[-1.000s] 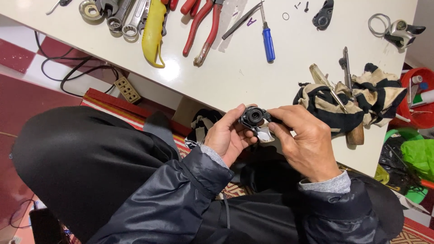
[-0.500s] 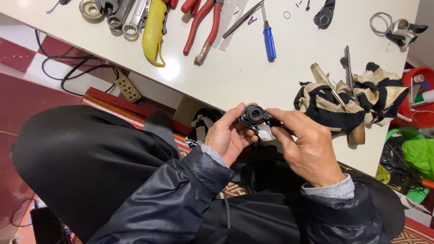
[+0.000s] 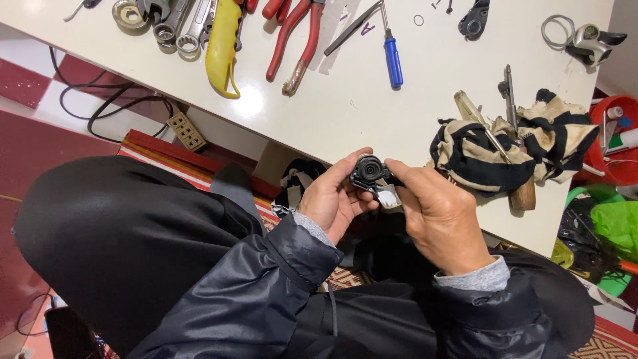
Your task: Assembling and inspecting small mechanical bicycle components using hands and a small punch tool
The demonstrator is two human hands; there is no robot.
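Note:
Both my hands hold a small black round part (image 3: 369, 171) with a hole in its middle and a pale metal piece under it, just at the near edge of the white table (image 3: 332, 100). My left hand (image 3: 331, 198) grips it from the left, thumb up over the top. From the right, my right hand (image 3: 440, 214) pinches it with fingers lying across its side. The underside of the part is hidden by my fingers.
On the table lie red-handled pliers (image 3: 292, 40), a yellow-handled tool (image 3: 222, 46), a blue screwdriver (image 3: 392, 56), wrenches (image 3: 176, 23) and a black-and-cream rag (image 3: 512, 146) with tools on it. A power strip (image 3: 186, 131) and cables lie on the floor at left.
The hands and the black part have stayed in almost the same place; the fingers shifted slightly around it.

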